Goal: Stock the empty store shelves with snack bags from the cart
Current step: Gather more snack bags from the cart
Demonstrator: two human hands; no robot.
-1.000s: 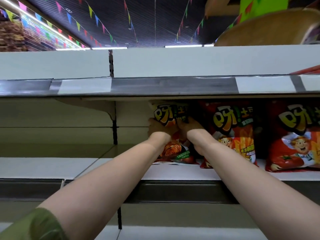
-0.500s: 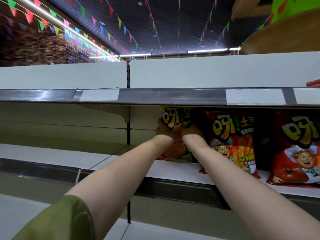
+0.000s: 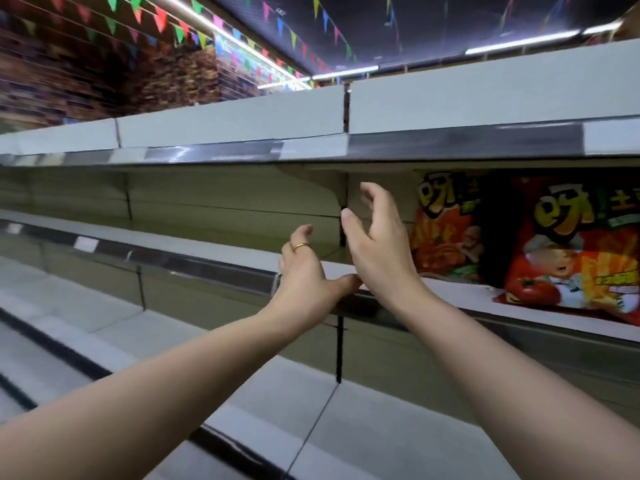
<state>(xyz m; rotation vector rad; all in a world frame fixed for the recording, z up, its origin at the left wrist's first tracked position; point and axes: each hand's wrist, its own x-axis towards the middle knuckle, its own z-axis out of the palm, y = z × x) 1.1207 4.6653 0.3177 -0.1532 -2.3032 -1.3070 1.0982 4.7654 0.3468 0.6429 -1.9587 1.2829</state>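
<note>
Left hand (image 3: pixel 304 275) is held relaxed and empty by the shelf (image 3: pixel 194 244) edge; right hand (image 3: pixel 379 251) is spread, grasping nothing. Snack bags (image 3: pixel 445 230) are stood upright just right of it. Placement is judged finished; another bag must be fetched from the cart, unseen here.

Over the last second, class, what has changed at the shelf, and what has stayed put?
Both the left hand and the right hand let go of the leftmost snack bag and drew back out of the shelf, to the bag's left. Both are now open and hold nothing. That bag stayed upright on the shelf beside the second bag.
</note>
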